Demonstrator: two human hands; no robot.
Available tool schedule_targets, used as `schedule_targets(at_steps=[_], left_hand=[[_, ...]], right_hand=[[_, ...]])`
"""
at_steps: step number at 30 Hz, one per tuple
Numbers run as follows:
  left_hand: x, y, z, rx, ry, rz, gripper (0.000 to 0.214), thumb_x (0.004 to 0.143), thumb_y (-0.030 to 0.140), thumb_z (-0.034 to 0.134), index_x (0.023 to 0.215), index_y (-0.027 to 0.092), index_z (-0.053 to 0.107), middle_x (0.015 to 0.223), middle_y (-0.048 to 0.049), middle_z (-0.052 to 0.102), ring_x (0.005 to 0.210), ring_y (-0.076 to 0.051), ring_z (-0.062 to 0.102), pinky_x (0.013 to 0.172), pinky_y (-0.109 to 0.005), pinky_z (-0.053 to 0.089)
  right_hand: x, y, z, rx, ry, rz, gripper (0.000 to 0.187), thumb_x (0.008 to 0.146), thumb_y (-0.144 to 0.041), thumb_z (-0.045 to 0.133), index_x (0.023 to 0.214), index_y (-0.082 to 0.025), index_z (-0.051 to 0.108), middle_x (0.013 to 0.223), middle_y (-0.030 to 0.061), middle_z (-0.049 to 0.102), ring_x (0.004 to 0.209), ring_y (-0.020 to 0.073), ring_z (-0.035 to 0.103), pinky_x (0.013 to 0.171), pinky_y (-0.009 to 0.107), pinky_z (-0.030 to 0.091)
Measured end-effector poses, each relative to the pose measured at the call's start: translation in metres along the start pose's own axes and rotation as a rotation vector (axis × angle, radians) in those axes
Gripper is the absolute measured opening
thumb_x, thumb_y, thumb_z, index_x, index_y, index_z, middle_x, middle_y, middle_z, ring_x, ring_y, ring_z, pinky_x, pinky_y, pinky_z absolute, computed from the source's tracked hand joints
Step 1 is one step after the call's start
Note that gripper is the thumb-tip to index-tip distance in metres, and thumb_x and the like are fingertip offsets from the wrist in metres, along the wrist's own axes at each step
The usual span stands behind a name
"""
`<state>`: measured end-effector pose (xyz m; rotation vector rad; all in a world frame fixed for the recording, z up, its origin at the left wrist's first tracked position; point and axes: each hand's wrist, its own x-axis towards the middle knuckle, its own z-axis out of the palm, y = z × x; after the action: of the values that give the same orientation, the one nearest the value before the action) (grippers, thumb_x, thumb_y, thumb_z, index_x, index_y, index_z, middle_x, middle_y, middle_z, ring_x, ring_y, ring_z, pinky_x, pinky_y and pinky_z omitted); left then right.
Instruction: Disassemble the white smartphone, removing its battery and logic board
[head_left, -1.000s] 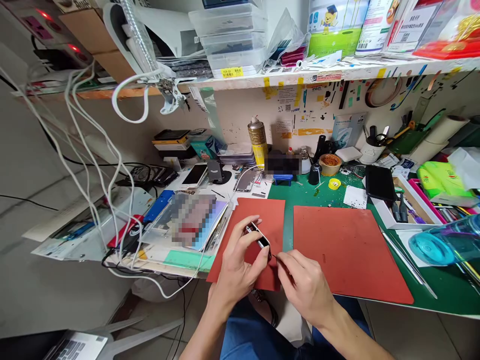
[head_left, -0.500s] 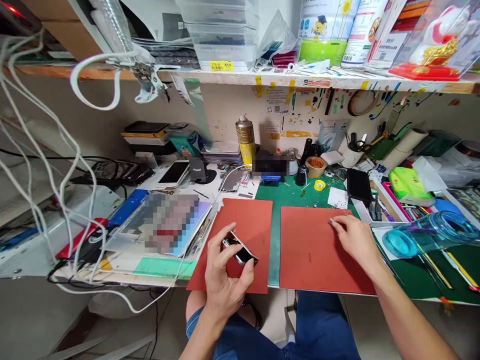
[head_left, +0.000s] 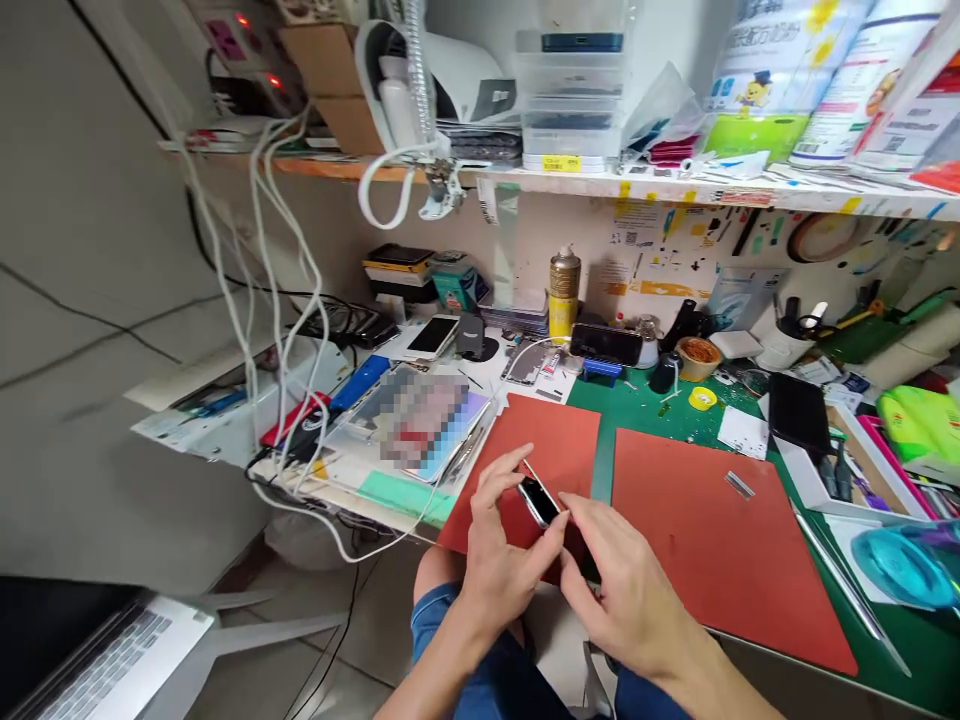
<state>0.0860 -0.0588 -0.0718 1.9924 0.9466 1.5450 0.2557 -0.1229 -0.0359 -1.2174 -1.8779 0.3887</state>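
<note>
My left hand [head_left: 504,560] is closed around a small black device with a silver edge [head_left: 540,500], held upright over the near edge of the left red mat [head_left: 559,450]. My right hand [head_left: 626,590] has come up against the device from the right, its fingers curled beside it; whether it grips anything is hidden. A small silver strip [head_left: 739,485] lies alone on the right red mat [head_left: 720,545].
The green bench [head_left: 667,410] is crowded at the back: a gold spray can [head_left: 564,290], phones, a black phone [head_left: 796,412], a white tool tray. A blue bottle [head_left: 907,565] lies at the right. White cables [head_left: 255,300] hang at the left; a laptop [head_left: 97,650] sits lower left.
My right hand left the silver strip on the right mat and came back to the device in my left hand. The view swung left and down.
</note>
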Motion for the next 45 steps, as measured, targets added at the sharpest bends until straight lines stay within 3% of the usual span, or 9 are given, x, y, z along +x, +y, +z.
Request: schedule_targets(at_steps=[4, 8, 19, 22, 26, 29, 33, 40, 45], left_hand=[[-0.022, 0.003, -0.005, 0.012, 0.053, -0.059, 0.077, 0.094, 0.019, 0.082, 0.156, 0.029, 0.039, 0.160, -0.0176, 0.057, 0.150, -0.029, 0.057, 0.123, -0.058, 0.049], [-0.038, 0.004, -0.003, 0.038, 0.126, -0.078, 0.071, 0.096, 0.027, 0.082, 0.157, 0.028, 0.045, 0.161, -0.0181, 0.057, 0.149, -0.031, 0.059, 0.119, -0.055, 0.055], [-0.047, 0.019, -0.019, 0.306, 0.075, -0.138, 0.076, 0.096, 0.021, 0.077, 0.165, 0.029, 0.046, 0.159, -0.0130, 0.064, 0.145, -0.032, 0.065, 0.115, -0.049, 0.063], [-0.071, 0.029, -0.022, 0.270, 0.098, -0.308, 0.078, 0.096, 0.027, 0.078, 0.167, 0.035, 0.046, 0.162, -0.0094, 0.062, 0.141, -0.032, 0.068, 0.109, -0.046, 0.067], [-0.102, 0.049, -0.017, -0.122, 0.168, -0.651, 0.072, 0.102, 0.045, 0.073, 0.168, 0.034, 0.046, 0.158, -0.0103, 0.065, 0.132, -0.032, 0.074, 0.102, -0.041, 0.069], [-0.111, 0.062, -0.009, -0.405, 0.254, -0.859, 0.067, 0.103, 0.057, 0.069, 0.161, 0.028, 0.057, 0.148, -0.0118, 0.073, 0.135, -0.033, 0.072, 0.106, -0.040, 0.067], [-0.111, 0.069, 0.006, -0.567, 0.362, -1.014, 0.061, 0.093, 0.059, 0.081, 0.145, 0.030, 0.071, 0.150, -0.0103, 0.072, 0.141, -0.033, 0.068, 0.111, -0.039, 0.064], [-0.105, 0.055, 0.020, -0.484, 0.192, -0.957, 0.051, 0.086, 0.055, 0.087, 0.123, 0.024, 0.069, 0.142, -0.0148, 0.075, 0.120, -0.032, 0.079, 0.102, -0.043, 0.068], [-0.096, 0.039, 0.003, -0.258, -0.113, -0.824, 0.049, 0.100, 0.038, 0.075, 0.144, 0.025, 0.058, 0.095, -0.0043, 0.080, 0.083, -0.021, 0.081, 0.078, -0.034, 0.070]], right_hand=[[-0.001, -0.012, 0.007, 0.036, 0.095, -0.006, 0.038, 0.108, -0.026, 0.056, 0.145, -0.018, 0.058, 0.124, 0.0135, 0.075, 0.109, 0.0260, 0.074, 0.089, 0.040, 0.066], [0.008, -0.027, 0.009, -0.034, 0.131, 0.010, 0.023, 0.110, -0.023, 0.058, 0.130, -0.022, 0.068, 0.104, 0.0064, 0.078, 0.088, 0.0214, 0.073, 0.073, 0.034, 0.063], [0.017, -0.031, 0.003, -0.079, 0.061, -0.063, 0.023, 0.110, -0.013, 0.054, 0.121, -0.022, 0.071, 0.099, 0.0072, 0.078, 0.080, 0.0216, 0.070, 0.070, 0.036, 0.060], [0.014, -0.034, 0.008, -0.152, 0.058, -0.146, 0.024, 0.108, -0.010, 0.054, 0.124, -0.019, 0.070, 0.101, 0.0097, 0.079, 0.079, 0.0230, 0.070, 0.069, 0.037, 0.060], [0.003, -0.032, 0.013, -0.264, 0.055, -0.238, 0.026, 0.104, -0.008, 0.056, 0.126, -0.013, 0.069, 0.110, 0.0147, 0.080, 0.085, 0.0262, 0.073, 0.072, 0.040, 0.062], [-0.012, -0.024, 0.011, -0.324, 0.036, -0.284, 0.031, 0.102, -0.006, 0.055, 0.130, -0.011, 0.070, 0.120, 0.0174, 0.080, 0.098, 0.0301, 0.077, 0.081, 0.043, 0.067], [-0.030, -0.008, -0.002, -0.350, -0.076, -0.281, 0.049, 0.098, 0.000, 0.046, 0.141, -0.009, 0.066, 0.140, 0.0193, 0.074, 0.120, 0.0332, 0.074, 0.097, 0.050, 0.068], [-0.049, 0.032, -0.030, -0.370, -0.207, -0.265, 0.064, 0.096, 0.008, 0.038, 0.152, -0.014, 0.061, 0.153, 0.0149, 0.067, 0.137, 0.0281, 0.068, 0.108, 0.047, 0.066], [-0.052, 0.050, -0.035, -0.348, -0.217, -0.277, 0.055, 0.106, -0.001, 0.044, 0.155, -0.018, 0.060, 0.150, 0.0147, 0.070, 0.145, 0.0310, 0.063, 0.107, 0.051, 0.066]])
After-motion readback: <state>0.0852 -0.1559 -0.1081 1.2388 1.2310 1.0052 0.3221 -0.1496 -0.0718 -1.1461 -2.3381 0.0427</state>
